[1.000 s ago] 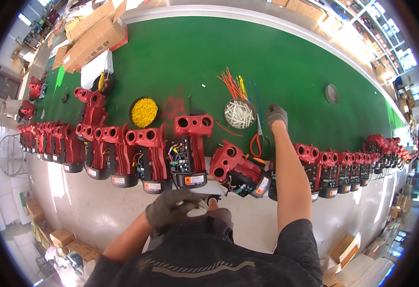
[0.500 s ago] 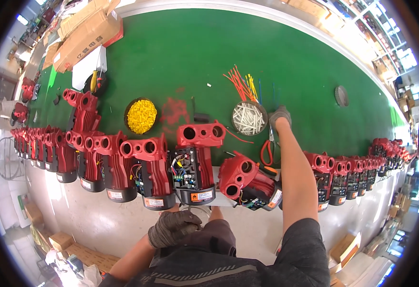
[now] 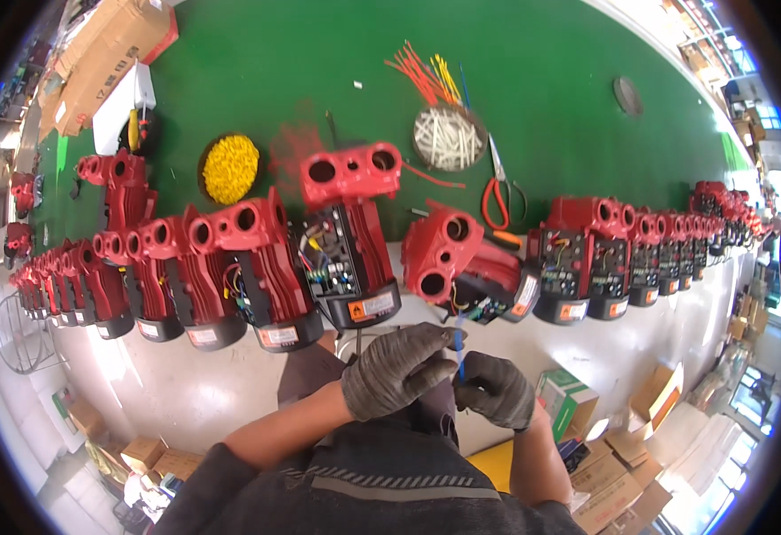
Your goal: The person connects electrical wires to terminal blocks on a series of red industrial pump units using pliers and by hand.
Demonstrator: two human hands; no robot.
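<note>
Both gloved hands are together over my lap, below the table edge. A thin blue strip stands upright between them. My left hand pinches its upper part between thumb and fingertips. My right hand is closed round the lower end. Just beyond my hands, a red metal housing lies tilted on the table edge. Left of it stands another red housing, its black compartment open on a circuit board and coloured wires.
Rows of similar red housings line the edge. Behind are a bowl of white sleeves, a bowl of yellow connectors, red-handled scissors, red strips and yellow strips on the green table. Cardboard boxes stand on the floor.
My right hand has come back from beside the white-sleeve bowl to my lap, bringing a blue strip. My left hand has moved right and gripped it too. The view has shifted slightly.
</note>
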